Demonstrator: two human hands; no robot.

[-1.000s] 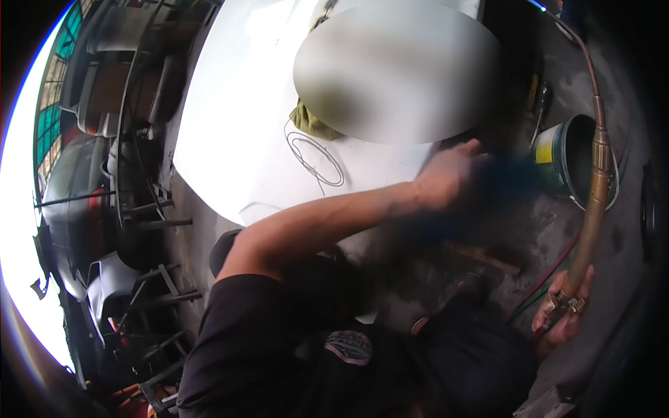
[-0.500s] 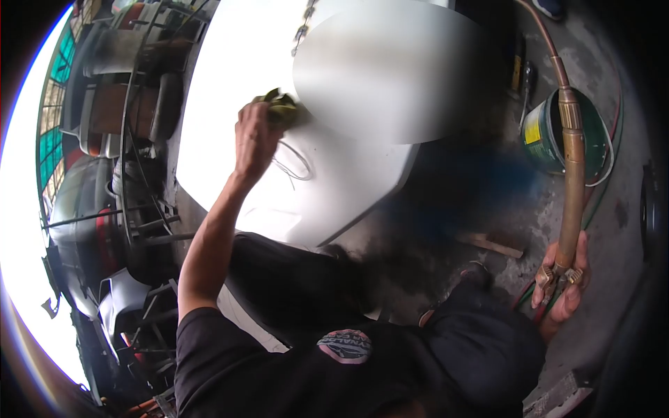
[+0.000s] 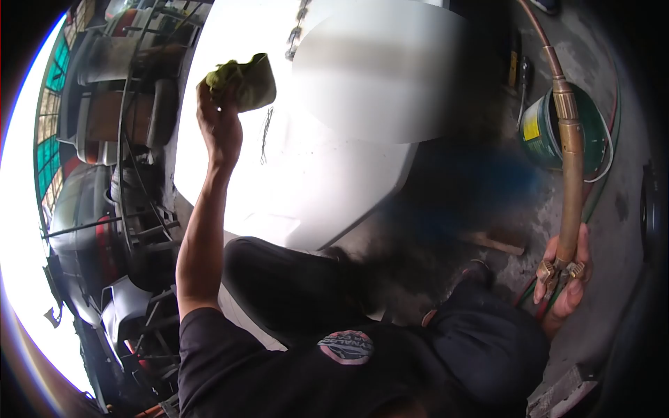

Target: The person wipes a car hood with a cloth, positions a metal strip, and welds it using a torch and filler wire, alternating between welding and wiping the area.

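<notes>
My left hand (image 3: pixel 220 129) holds a crumpled yellow-green cloth (image 3: pixel 244 82) above the left part of a large white panel (image 3: pixel 334 177). Just below the cloth, a thin looped wire (image 3: pixel 265 136) shows against the white surface. On the right, my right hand (image 3: pixel 566 279) is wrapped round the valve end of a brass gas torch (image 3: pixel 572 181), whose copper tube runs up to the top edge. A chain (image 3: pixel 295 35) lies at the top of the panel. A blurred pale round shape covers part of the upper middle.
A green bucket (image 3: pixel 593 129) with a yellow label stands on the floor behind the torch. Red and green hoses pass beside it. A wooden piece (image 3: pixel 498 241) lies on the floor. Metal racks (image 3: pixel 125 139) with car parts line the left side.
My left hand has moved up and left with the cloth, which now hangs more spread out. The wire loop looks narrower and sits farther left. My right hand and the torch are nearly unchanged.
</notes>
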